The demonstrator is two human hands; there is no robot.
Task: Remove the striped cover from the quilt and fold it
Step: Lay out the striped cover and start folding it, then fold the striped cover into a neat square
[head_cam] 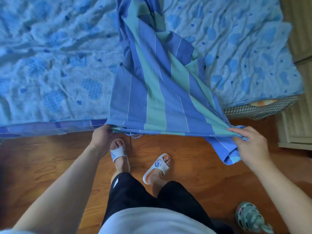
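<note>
Fingers (236, 130) of both hands pinching the blue-and-teal striped cover (160, 92), rumpled across the quilt (50, 65).

We are recording the striped cover (162, 92) as showing broad blue and teal bands split by thin white lines. The bed sheet (50, 56) is presenting pale blue with darker blue checked hearts. We are noting the floor (42, 166) as reddish-brown wood grain, the slippers (156, 168) as white with orange, the shorts (143, 195) as black.
</note>
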